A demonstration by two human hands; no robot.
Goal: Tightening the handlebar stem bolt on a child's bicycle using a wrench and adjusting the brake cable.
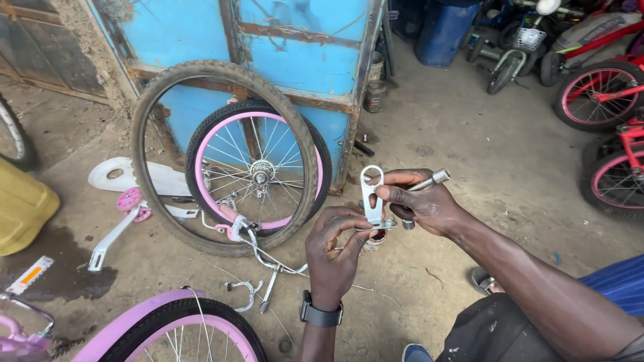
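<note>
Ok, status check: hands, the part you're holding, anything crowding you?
Right hand grips white slotted bracket and metal socket wrench. Left hand pinches bracket's lower end. Pink-rimmed wheel and loose tyre lean on blue cabinet ahead, clear of hands.

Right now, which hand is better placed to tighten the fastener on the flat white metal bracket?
The right hand, probably: it already grips the silver multi-arm socket wrench beside the white metal bracket. The left hand pinches the bracket's lower end, steadying it.

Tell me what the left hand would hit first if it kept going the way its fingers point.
Probably the flat white metal bracket: the left hand already pinches its lower end, fingers aimed up-right. Just beyond sits the right hand gripping a socket wrench.
</note>
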